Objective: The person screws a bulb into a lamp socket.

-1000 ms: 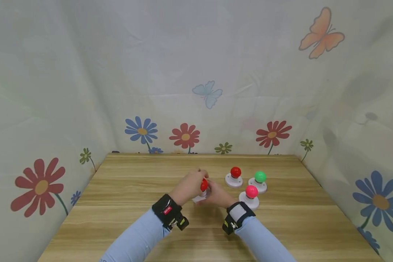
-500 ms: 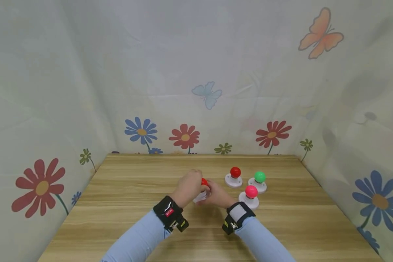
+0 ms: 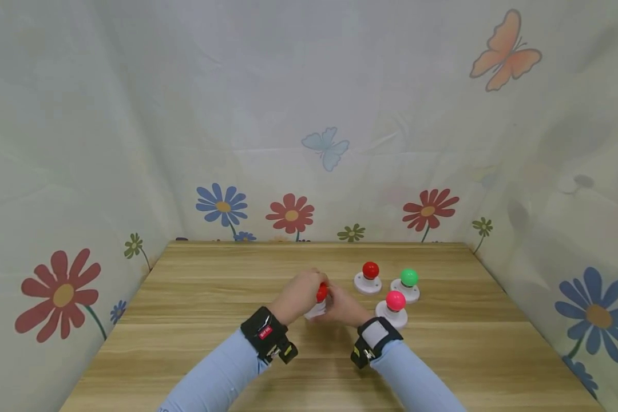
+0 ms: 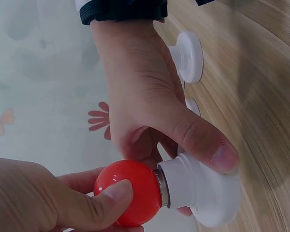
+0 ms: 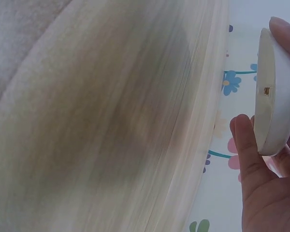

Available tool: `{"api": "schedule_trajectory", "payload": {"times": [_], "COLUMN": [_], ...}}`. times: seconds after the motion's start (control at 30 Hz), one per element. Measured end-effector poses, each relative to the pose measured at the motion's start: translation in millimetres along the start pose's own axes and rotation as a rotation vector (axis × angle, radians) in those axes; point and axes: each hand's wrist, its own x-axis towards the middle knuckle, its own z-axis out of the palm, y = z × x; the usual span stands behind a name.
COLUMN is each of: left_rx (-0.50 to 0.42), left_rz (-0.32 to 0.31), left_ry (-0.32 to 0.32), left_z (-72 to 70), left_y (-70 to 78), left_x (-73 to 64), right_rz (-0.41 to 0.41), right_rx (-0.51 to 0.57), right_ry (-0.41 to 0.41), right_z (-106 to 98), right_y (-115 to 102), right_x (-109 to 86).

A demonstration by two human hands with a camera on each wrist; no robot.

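A red light bulb (image 3: 321,293) sits in a white lamp holder (image 3: 315,312), held just above the table between both hands. My left hand (image 3: 300,296) pinches the bulb's round glass, its thumb lying across it in the left wrist view. Part of the bulb's metal screw cap (image 4: 163,187) shows between glass and holder. My right hand (image 3: 346,307) grips the holder, the thumb on its round base (image 4: 217,198). The right wrist view shows the underside of this base (image 5: 266,96) tipped on edge, with fingers around it.
To the right stand white lamp holders with a red bulb (image 3: 371,270), a green bulb (image 3: 409,278) and a pink bulb (image 3: 395,301). The wooden table (image 3: 226,269) ends at a flower-printed cloth (image 3: 257,114) at the back and sides.
My left fingers have shifted around the red bulb, covering more of it half a second ago and less now. The right hand and the holder have stayed nearly still.
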Motion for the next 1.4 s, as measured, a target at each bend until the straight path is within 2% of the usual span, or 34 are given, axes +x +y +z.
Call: {"api": "schedule_trajectory", "payload": {"times": [0.1,0.2,0.3,0.4,0.57,0.7,0.93,1.1,1.3,1.4], "left_rx": [-0.039,-0.073,-0.049,0.033,0.09,0.068,0.025,-0.023,-0.012,-0.01], "left_rz": [-0.016,-0.087,-0.167,-0.19,-0.166,-0.144,-0.083,-0.059,-0.032,-0.029], "left_ry": [-0.016,-0.016,0.004,0.015,0.022,0.013,-0.033,-0.044,-0.029,-0.043], "left_z": [-0.3,-1.3,-1.2,0.5,2.3,1.0,-0.4,1.0,2.8,0.6], "left_y": [0.2,0.8,1.2,0.7,0.2,0.7,1.1,0.6,-0.5,-1.6], "left_x": [0.6,1.0,0.7,0.2,-0.1,0.8,1.9,1.8,2.4,2.8], "right_rz": [0.026,0.049,0.04,0.027,0.053,0.049,0.048,0.036,0.015,0.016], "right_rx": [0.011,0.011,-0.007,-0.018,-0.007,0.006,-0.034,0.003,0.042,0.038], "right_ry": [-0.005,-0.015,-0.02,-0.023,-0.022,-0.022,-0.035,-0.07,-0.091,-0.088], "right_z": [-0.6,-1.4,-1.4,-1.2,-0.7,-1.1,-4.2,-6.9,-8.4,-8.2], "right_y": [-0.6,-1.0,-1.3,-3.3,-6.5,-5.3,-0.4,-0.4,0.7,1.5], "right_x": [-0.4,-0.1,0.6,0.5,-0.6,-0.7,-0.1,-0.3,-0.3,0.2]}}
